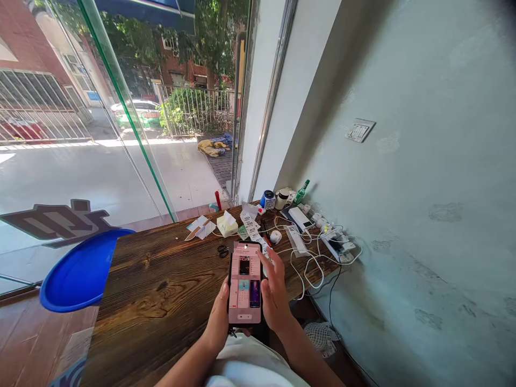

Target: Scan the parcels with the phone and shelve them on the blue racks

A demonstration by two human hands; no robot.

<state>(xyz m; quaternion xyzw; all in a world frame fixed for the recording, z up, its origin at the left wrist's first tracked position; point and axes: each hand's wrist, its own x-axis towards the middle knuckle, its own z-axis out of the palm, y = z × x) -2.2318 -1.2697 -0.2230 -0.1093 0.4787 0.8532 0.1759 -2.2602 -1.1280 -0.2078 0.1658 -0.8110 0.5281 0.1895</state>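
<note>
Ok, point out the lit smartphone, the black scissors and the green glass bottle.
lit smartphone (244,283), head view, screen centre
black scissors (222,250), head view, handles
green glass bottle (301,193), head view, body

Phone over table near edge; scissors behind; chargers far right by wall.
</note>
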